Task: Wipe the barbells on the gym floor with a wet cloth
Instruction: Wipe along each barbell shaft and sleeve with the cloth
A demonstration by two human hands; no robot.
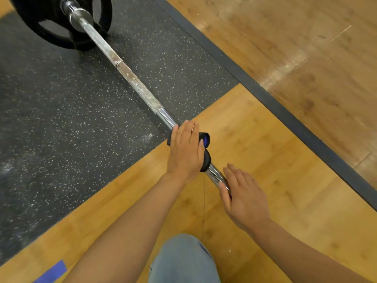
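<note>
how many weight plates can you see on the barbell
1. A black plate sits on the bar's far end, top left, over the rubber mat. The near end runs out of view past the right hand, so any plate there is hidden.

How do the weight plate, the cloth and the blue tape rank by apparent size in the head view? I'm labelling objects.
1. Weight plate, though cropped at the top edge.
2. Cloth, mostly hidden under the left hand.
3. Blue tape, cropped; close to the cloth, unsure.

Glossy chrome barbell (140,89) partly knurled, speckled, seemingly rubber mat (51,111), wood floor (265,160)
</note>
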